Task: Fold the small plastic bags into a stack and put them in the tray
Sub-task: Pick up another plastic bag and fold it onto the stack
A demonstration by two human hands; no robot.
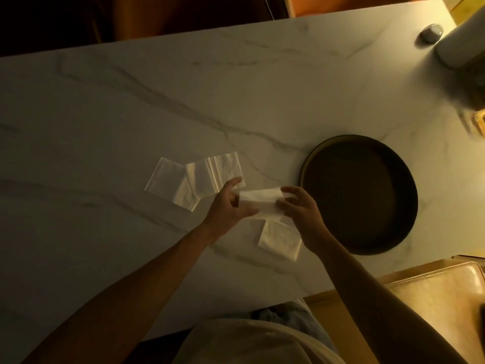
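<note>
A small clear plastic bag [262,202], folded over, is held just above the marble table [131,114] between my left hand [231,208] and my right hand [301,208]; each hand pinches one end. Two flat zip bags [194,179] lie overlapping on the table to the left of my hands. A folded bag [279,239] rests on the table under my right wrist. The round dark tray [312,164] sits to the right of my hands, with nothing visible in it.
A grey rounded object [430,34] and a white cylinder [462,35] stand at the far right corner. A tan leather seat [433,298] is beside the table's near right edge. The table's near edge runs just in front of my body.
</note>
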